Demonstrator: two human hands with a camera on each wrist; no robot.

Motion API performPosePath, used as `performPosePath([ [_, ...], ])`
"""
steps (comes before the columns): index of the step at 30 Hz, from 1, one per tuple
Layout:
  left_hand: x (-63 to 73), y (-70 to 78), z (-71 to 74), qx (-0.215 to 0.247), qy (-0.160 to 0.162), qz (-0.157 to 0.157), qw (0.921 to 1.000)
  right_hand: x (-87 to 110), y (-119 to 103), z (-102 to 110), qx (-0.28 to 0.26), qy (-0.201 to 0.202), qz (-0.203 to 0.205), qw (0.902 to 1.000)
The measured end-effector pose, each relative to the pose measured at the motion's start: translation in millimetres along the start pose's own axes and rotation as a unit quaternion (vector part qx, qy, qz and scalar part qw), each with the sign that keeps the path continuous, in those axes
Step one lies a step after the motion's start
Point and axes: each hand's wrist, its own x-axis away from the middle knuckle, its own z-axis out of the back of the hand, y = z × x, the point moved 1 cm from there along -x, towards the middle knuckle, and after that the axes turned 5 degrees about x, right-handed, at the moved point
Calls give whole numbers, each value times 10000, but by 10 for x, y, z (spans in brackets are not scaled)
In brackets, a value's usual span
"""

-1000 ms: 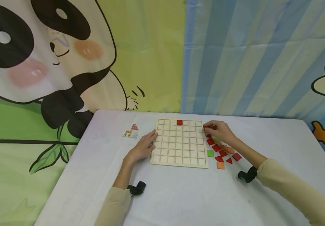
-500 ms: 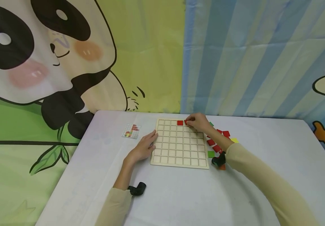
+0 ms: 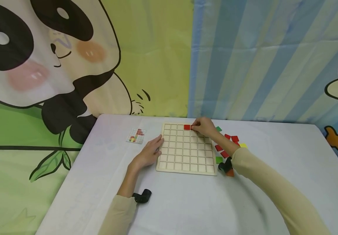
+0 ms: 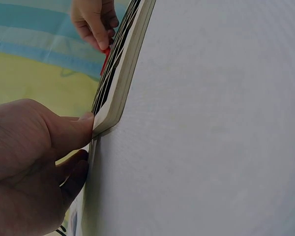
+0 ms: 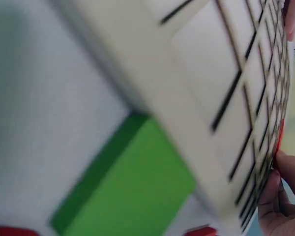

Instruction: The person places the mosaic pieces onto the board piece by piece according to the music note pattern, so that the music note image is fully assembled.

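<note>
A light wooden grid board (image 3: 176, 152) lies on the table between both hands. My left hand (image 3: 147, 154) touches the board's left edge with straight fingers; in the left wrist view its thumb (image 4: 71, 132) rests against the board's rim near a corner. At the far row, my right hand (image 3: 204, 126) pinches a small red tile, mostly hidden by its fingertips, just right of a red square tile (image 3: 187, 127) set in a cell. In the right wrist view thumb and finger (image 5: 287, 196) meet at the board's far edge by a sliver of red.
Loose red, green, yellow and orange tiles lie right of the board, partly under the right forearm, among them a red tile (image 3: 234, 138) and a green tile (image 3: 219, 160). A small pattern card (image 3: 136, 135) lies left of the board. A printed cloth hangs behind the table (image 3: 169, 202).
My right hand has moved left from the board's right side to the far row with a red tile, ending slightly closer to the placed red square. The left hand has stayed put.
</note>
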Motion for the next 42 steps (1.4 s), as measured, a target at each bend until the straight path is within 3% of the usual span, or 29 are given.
performPosePath([
  [8, 3, -2, -3, -43, -17, 20, 10000, -14, 45, -25, 190, -6, 339, 9992],
  [15, -11, -13, -8, -59, -38, -16, 10000, -40, 7, -2, 901, -154, 596, 9940],
  [19, -6, -16, 5, -53, -43, 23, 10000, 33, -66, 90, 973, -207, 742, 9923],
  [24, -17, -14, 16, -30, -58, 27, 10000, 337, -99, 369, 909, -156, 714, 9932],
  [31, -14, -10, 32, -124, -69, 57, 9999, 910, 158, 692, 1151, -154, 482, 9921],
  [42, -23, -9, 21, -99, -52, -52, 9999, 1453, 474, 766, 1265, -280, 1, 9916],
])
